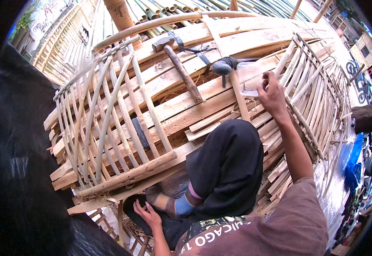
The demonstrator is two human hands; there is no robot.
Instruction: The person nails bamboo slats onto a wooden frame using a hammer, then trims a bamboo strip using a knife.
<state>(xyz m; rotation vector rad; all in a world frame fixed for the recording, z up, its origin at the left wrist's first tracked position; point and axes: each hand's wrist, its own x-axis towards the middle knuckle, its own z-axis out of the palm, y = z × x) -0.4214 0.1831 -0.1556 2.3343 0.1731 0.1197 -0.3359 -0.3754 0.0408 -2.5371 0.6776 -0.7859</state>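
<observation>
At the right edge of a clear plastic container (248,79), my right hand (272,94) has its fingers curled and closed on the rim. The container sits on light wooden planks (169,109); its contents are too faint to tell. My left hand (148,216) rests low by my foot, against the black trouser leg, fingers spread and holding nothing. A dark grey rounded object (222,67) lies just left of the container. Farther left is a hammer (180,71) with a wooden handle, lying across the planks.
A slatted bamboo panel (109,123) leans at the left, and another slatted panel (307,89) stands at the right. A black strap (196,52) lies behind the hammer. Bamboo poles (164,8) are stacked at the back. Black sheeting (21,141) hangs at far left.
</observation>
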